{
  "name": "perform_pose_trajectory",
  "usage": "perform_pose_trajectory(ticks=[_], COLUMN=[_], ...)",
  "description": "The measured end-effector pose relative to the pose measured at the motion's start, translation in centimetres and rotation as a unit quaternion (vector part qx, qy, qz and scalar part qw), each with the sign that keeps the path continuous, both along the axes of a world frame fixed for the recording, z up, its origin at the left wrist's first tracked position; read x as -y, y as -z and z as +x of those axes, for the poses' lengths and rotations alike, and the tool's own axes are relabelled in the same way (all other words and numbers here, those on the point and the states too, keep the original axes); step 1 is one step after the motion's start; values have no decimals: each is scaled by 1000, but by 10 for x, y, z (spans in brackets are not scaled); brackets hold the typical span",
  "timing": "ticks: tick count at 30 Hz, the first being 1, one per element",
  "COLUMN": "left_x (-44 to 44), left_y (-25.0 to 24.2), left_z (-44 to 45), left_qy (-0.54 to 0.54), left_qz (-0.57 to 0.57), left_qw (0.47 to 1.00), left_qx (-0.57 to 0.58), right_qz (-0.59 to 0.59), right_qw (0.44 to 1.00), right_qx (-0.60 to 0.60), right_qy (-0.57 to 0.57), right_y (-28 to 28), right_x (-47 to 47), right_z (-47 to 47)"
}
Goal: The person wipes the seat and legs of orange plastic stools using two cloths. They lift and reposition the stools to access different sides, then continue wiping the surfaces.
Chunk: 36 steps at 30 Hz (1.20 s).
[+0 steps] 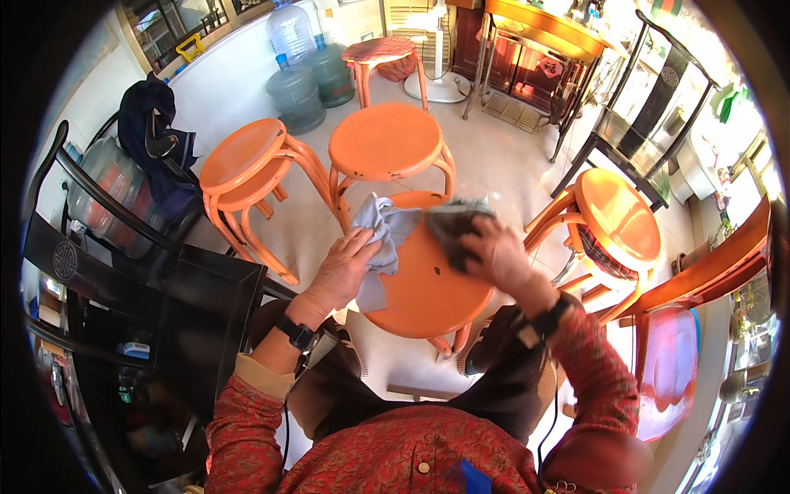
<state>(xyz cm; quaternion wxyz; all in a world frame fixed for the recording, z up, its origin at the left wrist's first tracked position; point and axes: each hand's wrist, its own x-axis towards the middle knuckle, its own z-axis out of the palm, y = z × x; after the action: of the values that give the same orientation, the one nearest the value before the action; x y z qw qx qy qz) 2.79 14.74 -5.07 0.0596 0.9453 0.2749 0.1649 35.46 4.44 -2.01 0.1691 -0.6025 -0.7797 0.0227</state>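
An orange round stool (426,290) with a chipped seat stands between my knees. My left hand (349,262) presses a light grey-blue cloth (390,231) onto the left side of the seat, and part of the cloth hangs over the edge. On the right side of the seat, my right hand (494,253) grips a dark grey-green cloth (453,228). That hand and its cloth are blurred. Just beyond the seat's far edge is another orange stool (386,141).
Stacked orange stools (244,157) stand at left, and another orange stool (617,213) at right. A black wooden chair (203,309) is close on my left. Large water bottles (295,92) line the far wall. A second black chair (636,142) stands far right.
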Motion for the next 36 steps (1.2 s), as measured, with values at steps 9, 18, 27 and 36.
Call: perform_pose_trajectory(ticks=[9,18,27,36], left_x=[-10,-28,-28,-67], left_y=[23,35,43,32], left_z=[18,14,22,16], left_qy=[-175,-207,-245,-188], left_qz=[-127,-191,-183,-420], left_qw=[960,936,926,839], left_qx=[177,212,221,289], right_qz=[53,-126,-2,-47], right_qw=[998,983,819,700], right_qx=[-32,-113,-466,-654], right_qy=[-31,71,334,283], right_y=[7,15,56,58], right_x=[-45,-111,65,92], right_z=[-30,9,-36,-46])
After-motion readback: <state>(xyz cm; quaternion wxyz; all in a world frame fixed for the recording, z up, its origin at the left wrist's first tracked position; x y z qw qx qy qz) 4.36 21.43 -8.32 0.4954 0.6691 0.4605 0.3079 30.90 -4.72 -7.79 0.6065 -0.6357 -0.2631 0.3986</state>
